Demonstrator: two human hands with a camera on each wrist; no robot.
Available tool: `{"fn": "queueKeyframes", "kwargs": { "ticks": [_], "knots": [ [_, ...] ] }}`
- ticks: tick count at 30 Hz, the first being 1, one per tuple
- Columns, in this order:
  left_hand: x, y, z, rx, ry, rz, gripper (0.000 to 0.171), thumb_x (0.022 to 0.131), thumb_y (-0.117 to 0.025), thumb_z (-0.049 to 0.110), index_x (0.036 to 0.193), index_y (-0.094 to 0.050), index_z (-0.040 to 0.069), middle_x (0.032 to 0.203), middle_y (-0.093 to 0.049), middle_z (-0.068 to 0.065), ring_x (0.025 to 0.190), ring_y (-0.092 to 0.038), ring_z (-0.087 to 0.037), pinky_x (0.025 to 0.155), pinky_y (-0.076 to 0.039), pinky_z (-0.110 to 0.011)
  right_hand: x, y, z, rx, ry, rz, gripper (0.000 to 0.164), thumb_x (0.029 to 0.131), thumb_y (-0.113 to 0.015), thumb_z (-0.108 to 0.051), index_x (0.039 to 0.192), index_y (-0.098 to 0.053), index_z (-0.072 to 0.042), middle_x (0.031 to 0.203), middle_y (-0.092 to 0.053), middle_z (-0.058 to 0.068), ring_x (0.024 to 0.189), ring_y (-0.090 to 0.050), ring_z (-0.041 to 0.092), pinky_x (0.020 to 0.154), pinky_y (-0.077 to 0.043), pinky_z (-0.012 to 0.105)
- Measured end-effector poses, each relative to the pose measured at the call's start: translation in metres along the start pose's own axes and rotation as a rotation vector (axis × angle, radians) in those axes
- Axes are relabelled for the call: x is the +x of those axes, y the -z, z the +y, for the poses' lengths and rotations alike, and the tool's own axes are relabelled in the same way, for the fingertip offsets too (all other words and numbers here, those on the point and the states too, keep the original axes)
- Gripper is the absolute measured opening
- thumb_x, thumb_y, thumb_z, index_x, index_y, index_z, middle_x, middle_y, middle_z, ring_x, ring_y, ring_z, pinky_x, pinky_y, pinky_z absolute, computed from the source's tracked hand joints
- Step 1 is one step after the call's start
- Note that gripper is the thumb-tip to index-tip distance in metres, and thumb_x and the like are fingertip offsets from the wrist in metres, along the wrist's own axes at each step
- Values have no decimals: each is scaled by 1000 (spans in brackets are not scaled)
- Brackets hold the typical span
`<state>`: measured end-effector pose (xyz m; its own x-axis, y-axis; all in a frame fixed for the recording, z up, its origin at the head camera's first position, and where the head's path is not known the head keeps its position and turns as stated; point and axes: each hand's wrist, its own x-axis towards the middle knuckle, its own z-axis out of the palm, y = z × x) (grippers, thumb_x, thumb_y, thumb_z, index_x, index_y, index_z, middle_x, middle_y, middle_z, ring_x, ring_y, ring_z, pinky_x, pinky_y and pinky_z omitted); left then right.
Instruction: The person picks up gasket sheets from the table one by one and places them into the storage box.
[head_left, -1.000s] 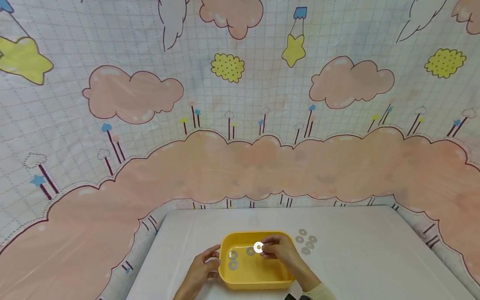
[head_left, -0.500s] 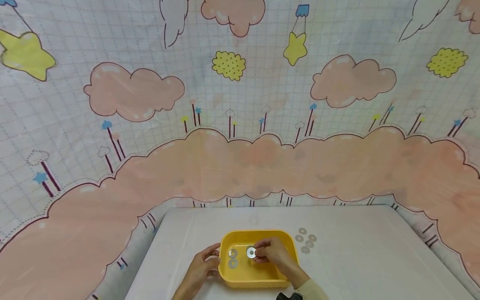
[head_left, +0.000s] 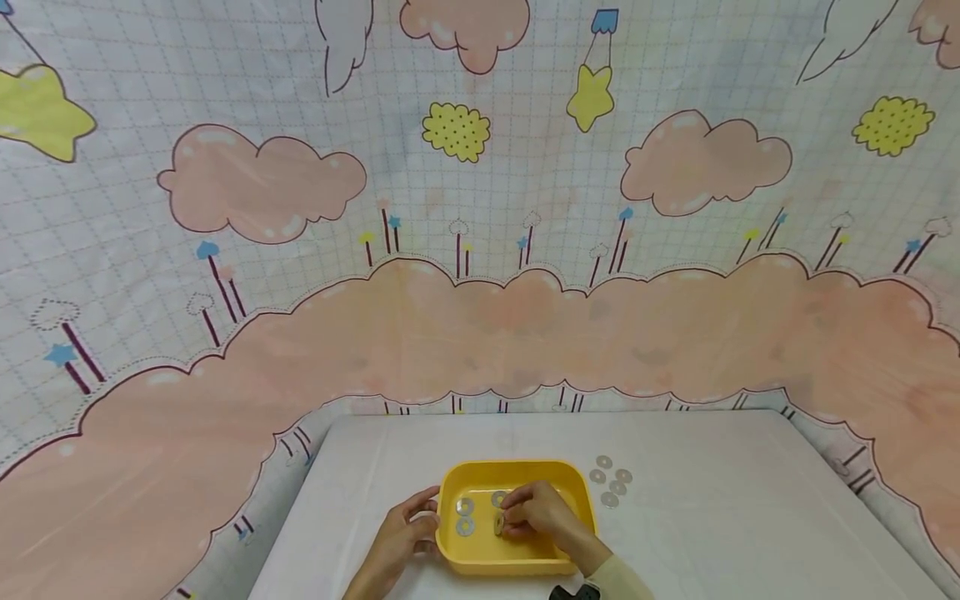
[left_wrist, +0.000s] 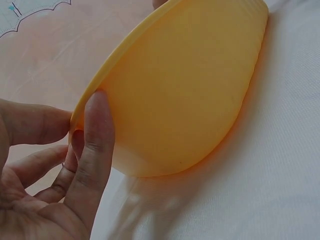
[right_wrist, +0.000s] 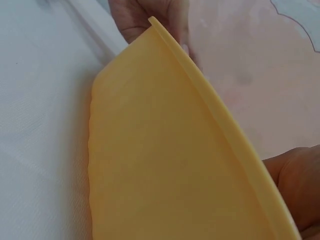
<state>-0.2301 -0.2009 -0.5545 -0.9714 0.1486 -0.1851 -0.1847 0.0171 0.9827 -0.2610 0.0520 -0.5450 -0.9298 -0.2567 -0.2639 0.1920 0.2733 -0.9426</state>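
Note:
A yellow plastic tray (head_left: pixel 517 568) stands on the white-covered table. My left hand (head_left: pixel 401 533) holds its left side, the thumb (left_wrist: pixel 98 120) on the outer wall and the index finger at the rim. Inside, my right hand (head_left: pixel 543 512) pinches a flat metal washer (head_left: pixel 498 524), tilted on edge low over the tray floor. Beyond its fingertips lies another washer (head_left: pixel 498 498), partly covered by the hand. Two more, an upper washer (head_left: pixel 465 507) and a lower washer (head_left: pixel 465 527), lie at the tray's left. In the right wrist view the tray wall hides the right fingers.
Several loose washers (head_left: pixel 610 500) lie in a group on the table (head_left: pixel 712 517), just right of the tray. A patterned cloth (head_left: pixel 525 333) with clouds and stars hangs behind the table and along its sides.
My right hand has moved left and toward me inside the tray with its washer, which has turned from face-on to edge-on. The left hand stays at the tray's side.

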Motion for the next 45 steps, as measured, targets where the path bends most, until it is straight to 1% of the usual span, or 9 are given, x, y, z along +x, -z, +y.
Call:
{"fn": "queueKeyframes", "kwargs": {
  "ticks": [5, 9, 12, 17, 21, 24, 29, 35, 45],
  "knots": [
    [-1, -1, 0, 5, -7, 0, 66, 86, -62, 7, 147, -39, -4, 111, -52, -9, 78, -58, -12, 65, -59, -29, -2, 1, 0, -19, 24, -11, 16, 86, -65, 2, 100, -70, 7, 87, -73, 13, 65, -69, 13, 62, -61, 27],
    [-2, -1, 0, 11, -5, -1, 66, 86, -61, 6, 147, -38, -5, 112, -51, -9, 78, -57, -12, 65, -59, -29, -6, 3, 1, -37, 67, 23, 17, 85, -66, 1, 100, -69, 9, 81, -72, 14, 62, -68, 14, 59, -61, 28],
    [-2, -1, 0, 11, -3, 0, 66, 86, -61, 7, 147, -38, -4, 112, -51, -9, 78, -57, -12, 64, -59, -29, -9, 8, 1, -28, 89, 49, 20, 84, -67, 1, 101, -68, 10, 81, -71, 13, 63, -68, 15, 60, -61, 30],
    [-3, -1, -1, 6, -5, 4, 66, 87, -61, 7, 147, -38, -4, 112, -51, -9, 78, -57, -12, 64, -59, -30, -16, 19, -4, 13, 108, 46, 27, 85, -65, 1, 109, -63, 13, 89, -69, 14, 71, -68, 17, 65, -62, 34],
    [-5, -2, -2, 10, -6, 2, 65, 88, -61, 8, 147, -38, -4, 113, -51, -9, 77, -57, -12, 64, -59, -30, -23, 27, -9, 23, 119, 33, 28, 89, -64, -2, 113, -61, 12, 100, -67, 20, 80, -68, 18, 71, -62, 35],
    [-7, -2, -2, 15, -1, -6, 65, 88, -61, 9, 148, -37, -3, 114, -50, -10, 77, -57, -12, 65, -60, -29, -30, 32, -11, 23, 152, 32, 30, 90, -65, -6, 114, -61, 11, 106, -66, 23, 84, -69, 19, 75, -62, 37],
    [-9, -1, -4, 14, -1, -21, 66, 88, -61, 9, 148, -36, -4, 114, -49, -10, 78, -57, -12, 67, -60, -29, -37, 41, -13, 29, 219, 46, 33, 90, -68, -9, 114, -62, 11, 107, -66, 24, 86, -70, 20, 76, -62, 37],
    [-8, -1, -5, 6, 3, -13, 64, 89, -61, 8, 148, -38, -2, 114, -50, -8, 79, -57, -11, 67, -59, -29, -40, 49, -13, 64, 263, 107, 31, 90, -66, -10, 116, -63, 8, 109, -65, 22, 88, -69, 21, 76, -62, 32],
    [-7, -1, -6, -26, -5, -22, 64, 90, -60, 8, 149, -36, -4, 116, -51, -11, 76, -59, -11, 66, -59, -30, -48, 62, -16, 45, 243, 207, 29, 92, -67, -17, 114, -66, 1, 110, -67, 17, 88, -68, 19, 77, -61, 30]
  ]
}}
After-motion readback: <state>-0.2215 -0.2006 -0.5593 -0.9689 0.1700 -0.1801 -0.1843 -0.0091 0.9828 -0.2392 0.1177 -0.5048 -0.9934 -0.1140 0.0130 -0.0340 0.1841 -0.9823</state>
